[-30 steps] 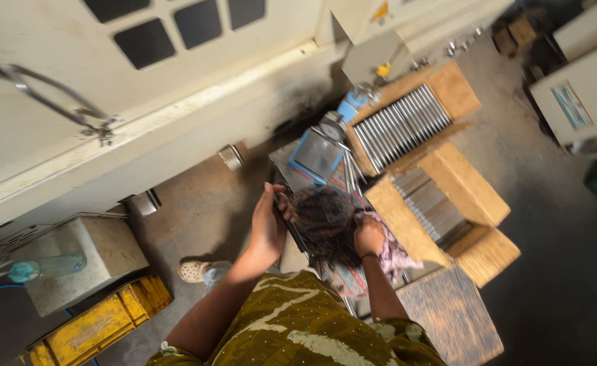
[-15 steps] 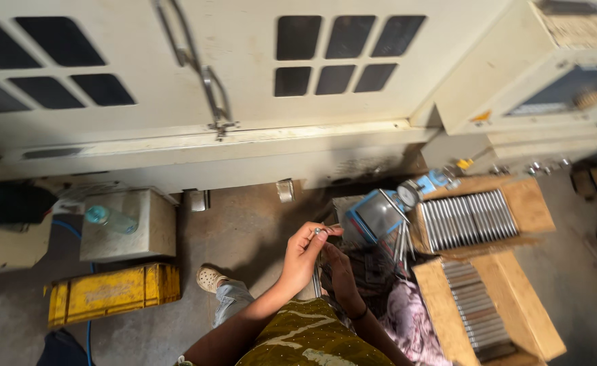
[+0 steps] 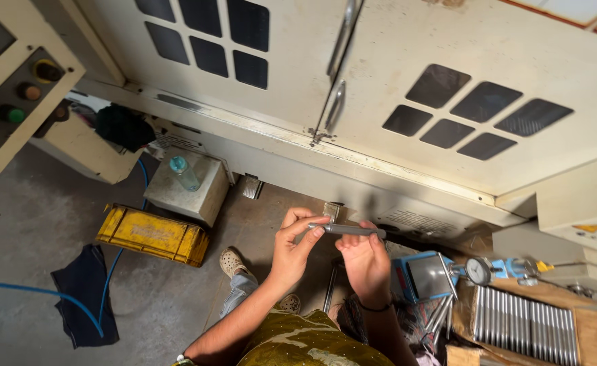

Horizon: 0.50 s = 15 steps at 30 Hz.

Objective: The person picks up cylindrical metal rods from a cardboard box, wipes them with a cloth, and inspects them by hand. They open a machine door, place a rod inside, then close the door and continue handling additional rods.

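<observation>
A thin grey metal rod [image 3: 350,230] is held level between both my hands, in front of a cream machine cabinet [image 3: 380,102]. My left hand [image 3: 296,245] pinches its left end with thumb and forefinger. My right hand [image 3: 365,261] grips its right part from below, a dark band on the wrist. Below the right hand stands a blue gauge stand with a round dial [image 3: 477,270]. My foot in a light shoe [image 3: 231,261] rests on the floor below.
A wooden tray of several grey rods [image 3: 523,324] lies at the lower right. A yellow crate [image 3: 152,234], a grey block bearing a plastic bottle [image 3: 184,173], a dark cloth [image 3: 85,291] and a blue hose [image 3: 34,290] are on the concrete floor. A control panel [image 3: 7,95] is at the left.
The view has swung from the rod trays toward the machine doors. My hands have risen, and the rod now lies level between them.
</observation>
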Available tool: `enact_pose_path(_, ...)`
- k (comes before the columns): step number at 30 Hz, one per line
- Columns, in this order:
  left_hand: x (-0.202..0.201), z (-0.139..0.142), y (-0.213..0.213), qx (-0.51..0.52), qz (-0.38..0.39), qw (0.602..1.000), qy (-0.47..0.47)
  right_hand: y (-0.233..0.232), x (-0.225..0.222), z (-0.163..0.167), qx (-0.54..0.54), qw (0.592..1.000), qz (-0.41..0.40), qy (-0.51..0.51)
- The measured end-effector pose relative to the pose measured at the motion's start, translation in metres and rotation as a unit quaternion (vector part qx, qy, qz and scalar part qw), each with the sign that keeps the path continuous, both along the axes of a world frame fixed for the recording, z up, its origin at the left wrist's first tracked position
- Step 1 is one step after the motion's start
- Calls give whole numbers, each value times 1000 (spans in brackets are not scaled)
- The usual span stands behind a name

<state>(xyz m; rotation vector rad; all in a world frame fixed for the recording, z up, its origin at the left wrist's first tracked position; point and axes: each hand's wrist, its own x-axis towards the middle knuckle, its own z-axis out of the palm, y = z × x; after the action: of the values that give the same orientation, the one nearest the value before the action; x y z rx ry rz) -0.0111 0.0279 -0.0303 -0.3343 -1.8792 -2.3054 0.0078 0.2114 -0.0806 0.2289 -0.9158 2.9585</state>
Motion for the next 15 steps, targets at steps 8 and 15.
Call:
enact_pose_path(8,-23,18,-48,-12,-85,996,6,-54,-42,7,-66,987,142,14)
enact_pose_path(15,-104,36,-74,-28,-57,997,44,-65,-115,16,28,997,75,19)
